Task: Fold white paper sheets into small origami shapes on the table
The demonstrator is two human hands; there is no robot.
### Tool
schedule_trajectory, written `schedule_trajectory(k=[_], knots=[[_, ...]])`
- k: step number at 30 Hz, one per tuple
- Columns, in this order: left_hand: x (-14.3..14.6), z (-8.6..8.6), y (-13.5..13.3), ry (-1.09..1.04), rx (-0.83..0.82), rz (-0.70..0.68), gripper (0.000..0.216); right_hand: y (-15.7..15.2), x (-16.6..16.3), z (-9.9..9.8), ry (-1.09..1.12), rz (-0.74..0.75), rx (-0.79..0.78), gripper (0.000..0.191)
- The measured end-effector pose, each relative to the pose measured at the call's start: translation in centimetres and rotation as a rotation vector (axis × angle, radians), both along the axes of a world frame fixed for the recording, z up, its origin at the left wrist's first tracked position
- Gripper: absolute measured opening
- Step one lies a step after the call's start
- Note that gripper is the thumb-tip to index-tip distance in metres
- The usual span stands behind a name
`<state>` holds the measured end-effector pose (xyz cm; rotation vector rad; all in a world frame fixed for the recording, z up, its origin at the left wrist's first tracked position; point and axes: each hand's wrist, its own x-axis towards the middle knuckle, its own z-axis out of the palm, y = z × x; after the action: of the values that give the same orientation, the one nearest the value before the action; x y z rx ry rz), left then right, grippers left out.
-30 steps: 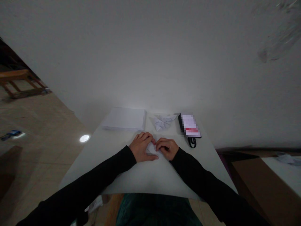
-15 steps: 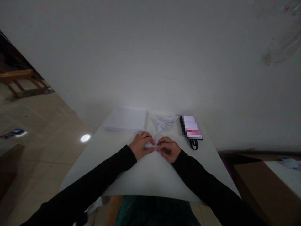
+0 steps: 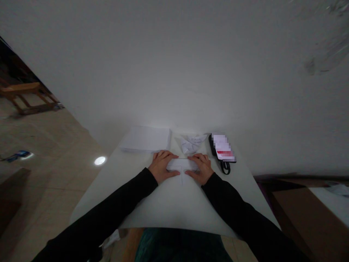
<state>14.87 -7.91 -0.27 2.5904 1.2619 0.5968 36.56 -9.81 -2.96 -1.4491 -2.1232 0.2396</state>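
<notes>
A folded white paper [image 3: 181,164] lies on the white table [image 3: 174,207] in front of me, with a straight far edge and a crease line down its middle. My left hand [image 3: 162,168] grips its left part, fingertips on the far edge and thumb along the near side. On the right part, my right hand [image 3: 201,169] holds it the same way, fingers and thumb curved apart around it. The two thumbs point at each other with a small gap between them. My palms hide the ends of the paper.
A stack of white paper [image 3: 147,139] lies at the table's back left. Behind my hands sits a folded, crumpled-looking paper piece [image 3: 191,144]. A phone [image 3: 223,147] on a black case with a strap is at the back right. The wall [image 3: 174,72] rises behind the table.
My hands have moved apart from the middle of the paper, the right one shifting right. Pinched fingertips have spread onto its far and near edges, and the paper now shows flatter.
</notes>
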Motion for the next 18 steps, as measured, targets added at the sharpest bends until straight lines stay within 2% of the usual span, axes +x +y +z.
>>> schedule_trajectory(k=[4,8,11,14,18], knots=[[0.0,0.6,-0.3,0.014,0.036,-0.015,0.055,0.0,0.1,0.2,0.048,0.018,0.054,0.049],[0.1,1.1,-0.5,-0.005,0.075,-0.045,0.049,0.0,0.2,0.5,0.075,0.067,0.159,0.027],[0.3,0.8,-0.5,-0.063,0.067,-0.121,0.036,0.0,0.2,0.5,0.081,0.115,0.18,0.013],[0.4,0.3,-0.6,-0.066,0.058,-0.2,0.022,0.1,0.2,0.4,0.08,0.15,0.164,0.011],[0.6,-0.3,-1.1,-0.006,0.161,-0.218,0.02,0.1,0.1,0.1,0.065,0.19,0.182,0.004]])
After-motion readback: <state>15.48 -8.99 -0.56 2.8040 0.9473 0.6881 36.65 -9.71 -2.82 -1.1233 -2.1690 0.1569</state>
